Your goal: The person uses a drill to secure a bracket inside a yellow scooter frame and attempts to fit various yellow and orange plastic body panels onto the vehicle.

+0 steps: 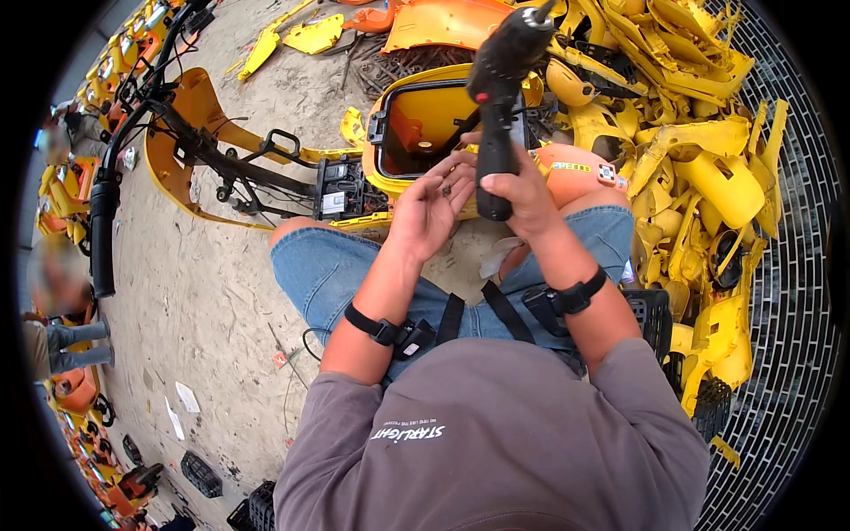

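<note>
My right hand (pixel 529 196) is closed round the grip of a black cordless drill (pixel 498 97), its chuck pointing up and away to the right. Beside it, my left hand (pixel 423 214) is turned palm up with its fingers stretched out. A small dark piece (pixel 446 190), perhaps a screw, lies on those fingers; its kind is too small to tell. Just beyond both hands is the open yellow storage box (pixel 382 164) of a partly stripped scooter. Left of the box, black battery-like parts (pixel 339 188) sit in the yellow frame.
The scooter's black handlebar (pixel 104 199) rises at the left. Yellow plastic panels (pixel 708 186) are heaped at the right beside a brick wall (pixel 792 265). Orange panels (pixel 438 25) lie at the back. Another person (pixel 75 345) stands at the far left near more scooters.
</note>
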A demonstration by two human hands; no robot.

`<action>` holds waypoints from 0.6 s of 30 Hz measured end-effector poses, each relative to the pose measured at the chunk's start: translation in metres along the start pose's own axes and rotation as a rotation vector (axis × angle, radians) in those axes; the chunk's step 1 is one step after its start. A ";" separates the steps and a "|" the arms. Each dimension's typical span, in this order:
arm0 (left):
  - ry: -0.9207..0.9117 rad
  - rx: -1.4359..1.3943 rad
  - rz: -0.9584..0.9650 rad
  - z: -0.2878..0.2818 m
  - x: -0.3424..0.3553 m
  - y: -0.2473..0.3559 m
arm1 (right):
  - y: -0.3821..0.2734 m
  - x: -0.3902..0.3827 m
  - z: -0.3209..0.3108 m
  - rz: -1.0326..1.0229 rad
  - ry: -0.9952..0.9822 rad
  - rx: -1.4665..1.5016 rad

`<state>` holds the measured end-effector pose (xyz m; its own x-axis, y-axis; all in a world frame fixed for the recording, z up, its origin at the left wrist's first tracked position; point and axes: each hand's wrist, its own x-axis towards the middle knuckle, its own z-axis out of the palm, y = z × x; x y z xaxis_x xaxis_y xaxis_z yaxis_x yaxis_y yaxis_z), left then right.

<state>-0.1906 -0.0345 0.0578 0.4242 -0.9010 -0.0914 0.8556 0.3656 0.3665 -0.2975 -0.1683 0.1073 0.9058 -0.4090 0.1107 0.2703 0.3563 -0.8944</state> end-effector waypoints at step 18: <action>-0.037 0.782 0.315 -0.015 -0.009 0.019 | -0.070 -0.027 -0.063 -0.205 0.419 -0.321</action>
<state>-0.1742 -0.0161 0.0519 0.5870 -0.7960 0.1475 0.2413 0.3459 0.9067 -0.3616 -0.2349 0.1397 0.6202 -0.7651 0.1731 0.2549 -0.0122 -0.9669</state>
